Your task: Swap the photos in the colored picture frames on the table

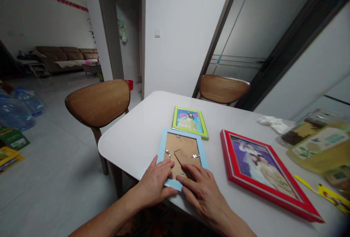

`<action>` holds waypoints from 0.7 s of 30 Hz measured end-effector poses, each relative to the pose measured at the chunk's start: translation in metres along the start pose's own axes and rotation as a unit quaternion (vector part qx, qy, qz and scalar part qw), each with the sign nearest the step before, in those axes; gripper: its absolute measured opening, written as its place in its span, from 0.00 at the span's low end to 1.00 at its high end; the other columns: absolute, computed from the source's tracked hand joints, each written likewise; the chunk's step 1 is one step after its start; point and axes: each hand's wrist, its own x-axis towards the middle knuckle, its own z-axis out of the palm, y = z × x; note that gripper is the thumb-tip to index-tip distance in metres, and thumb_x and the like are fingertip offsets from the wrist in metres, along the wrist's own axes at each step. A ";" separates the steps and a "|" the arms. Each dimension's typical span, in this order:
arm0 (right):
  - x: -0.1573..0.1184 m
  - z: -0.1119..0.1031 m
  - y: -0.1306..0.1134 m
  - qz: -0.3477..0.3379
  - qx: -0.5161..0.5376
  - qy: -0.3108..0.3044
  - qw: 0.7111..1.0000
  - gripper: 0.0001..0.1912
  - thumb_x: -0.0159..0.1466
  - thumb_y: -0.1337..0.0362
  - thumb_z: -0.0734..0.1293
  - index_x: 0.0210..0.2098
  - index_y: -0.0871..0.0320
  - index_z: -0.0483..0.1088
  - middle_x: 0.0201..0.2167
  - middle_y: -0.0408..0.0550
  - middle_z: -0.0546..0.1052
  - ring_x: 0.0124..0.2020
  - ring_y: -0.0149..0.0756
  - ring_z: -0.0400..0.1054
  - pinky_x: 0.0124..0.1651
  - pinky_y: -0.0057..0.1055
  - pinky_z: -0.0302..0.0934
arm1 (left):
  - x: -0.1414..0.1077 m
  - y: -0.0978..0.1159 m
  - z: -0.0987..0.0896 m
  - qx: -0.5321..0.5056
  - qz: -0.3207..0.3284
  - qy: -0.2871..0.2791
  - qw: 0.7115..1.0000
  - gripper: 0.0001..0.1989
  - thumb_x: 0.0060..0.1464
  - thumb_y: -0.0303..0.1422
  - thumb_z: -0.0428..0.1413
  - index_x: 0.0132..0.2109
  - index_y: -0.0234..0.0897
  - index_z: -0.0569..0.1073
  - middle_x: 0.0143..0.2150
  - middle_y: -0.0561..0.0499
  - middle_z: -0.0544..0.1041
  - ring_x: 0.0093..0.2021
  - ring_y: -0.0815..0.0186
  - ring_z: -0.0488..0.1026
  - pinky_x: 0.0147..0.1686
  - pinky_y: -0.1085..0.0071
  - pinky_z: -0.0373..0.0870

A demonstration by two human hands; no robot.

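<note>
My left hand and my right hand both rest on a light blue picture frame, which lies face down on the white table. The fingers of both hands are spread over its lower edge and brown cardboard backing, hiding the bottom part. Several metal clips, including one, sit on the backing beside a fold-out strut. A green-bordered framed picture lies face up just beyond. A red framed photo lies to the right of my right hand.
A crumpled white cloth, plastic packaging and a yellow strip lie at the table's right. Wooden chairs stand beyond the table's rounded edge. Bottled water and printed boxes sit on the floor at left.
</note>
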 end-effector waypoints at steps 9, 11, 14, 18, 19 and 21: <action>0.011 0.000 0.027 0.103 0.000 0.037 0.994 0.17 0.59 0.62 0.54 0.46 0.54 0.65 0.44 0.52 0.66 0.44 0.39 0.58 0.44 0.37 0.55 | 0.003 -0.003 -0.003 -0.015 -0.008 -0.006 1.000 0.14 0.40 0.35 0.59 0.36 0.37 0.66 0.54 0.46 0.64 0.56 0.62 0.56 0.57 0.58 0.36; 0.019 0.002 0.039 0.170 -0.034 0.054 0.983 0.18 0.58 0.64 0.54 0.45 0.58 0.66 0.42 0.54 0.66 0.42 0.40 0.59 0.42 0.37 0.55 | 0.004 -0.003 -0.003 -0.016 -0.015 -0.004 1.000 0.13 0.39 0.35 0.59 0.35 0.37 0.67 0.54 0.46 0.64 0.56 0.62 0.56 0.56 0.57 0.36; 0.029 0.003 0.046 0.215 -0.056 0.035 0.974 0.17 0.58 0.65 0.53 0.41 0.60 0.68 0.40 0.55 0.65 0.40 0.39 0.60 0.42 0.35 0.55 | 0.005 -0.002 -0.002 -0.012 -0.025 -0.001 1.000 0.14 0.38 0.36 0.59 0.34 0.37 0.67 0.53 0.46 0.64 0.56 0.62 0.56 0.56 0.57 0.37; 0.032 0.002 0.044 0.215 -0.044 0.028 0.975 0.17 0.59 0.66 0.52 0.37 0.62 0.70 0.40 0.56 0.65 0.41 0.38 0.60 0.44 0.32 0.54 | 0.006 -0.001 0.001 -0.005 -0.028 0.014 1.000 0.15 0.37 0.37 0.60 0.33 0.37 0.66 0.53 0.45 0.64 0.56 0.62 0.56 0.56 0.57 0.37; 0.031 0.002 0.043 0.212 -0.043 0.028 0.976 0.17 0.59 0.66 0.51 0.37 0.63 0.70 0.40 0.56 0.65 0.41 0.38 0.60 0.44 0.32 0.54 | 0.006 -0.001 0.001 -0.003 -0.028 0.016 0.999 0.16 0.37 0.37 0.60 0.33 0.37 0.66 0.53 0.45 0.64 0.56 0.62 0.56 0.56 0.57 0.37; 0.029 0.001 0.043 0.202 -0.048 0.025 0.978 0.18 0.59 0.67 0.51 0.37 0.62 0.70 0.40 0.56 0.65 0.42 0.38 0.60 0.44 0.32 0.54 | 0.006 -0.002 0.002 -0.001 -0.028 0.014 1.000 0.16 0.38 0.37 0.60 0.34 0.37 0.66 0.54 0.44 0.64 0.56 0.61 0.56 0.56 0.56 0.37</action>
